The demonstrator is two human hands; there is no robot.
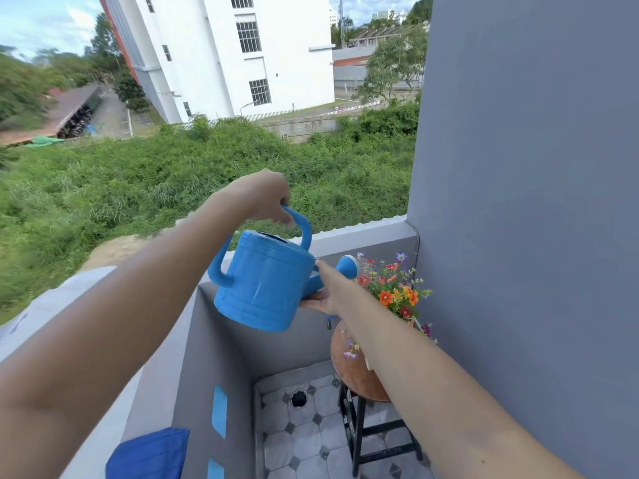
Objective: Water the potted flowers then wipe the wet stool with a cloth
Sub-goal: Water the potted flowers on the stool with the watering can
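A blue plastic watering can (pixel 264 281) hangs in the air, tilted to the right, above the balcony corner. My left hand (pixel 266 198) grips its top handle. My right hand (pixel 323 295) supports the can under the base of its spout. The white rose head (pixel 349 266) of the spout points at the potted flowers (pixel 394 288), a bunch of orange, red and purple blooms. The pot itself is hidden behind my right forearm. It stands on a round wooden stool (pixel 349 368) with black metal legs.
A blue cloth (pixel 148 454) lies on the grey balcony ledge at the lower left. A grey wall (pixel 536 202) rises on the right. The balcony parapet (pixel 366 236) runs behind the flowers. The tiled floor (pixel 304 433) has a round drain hole (pixel 299 398).
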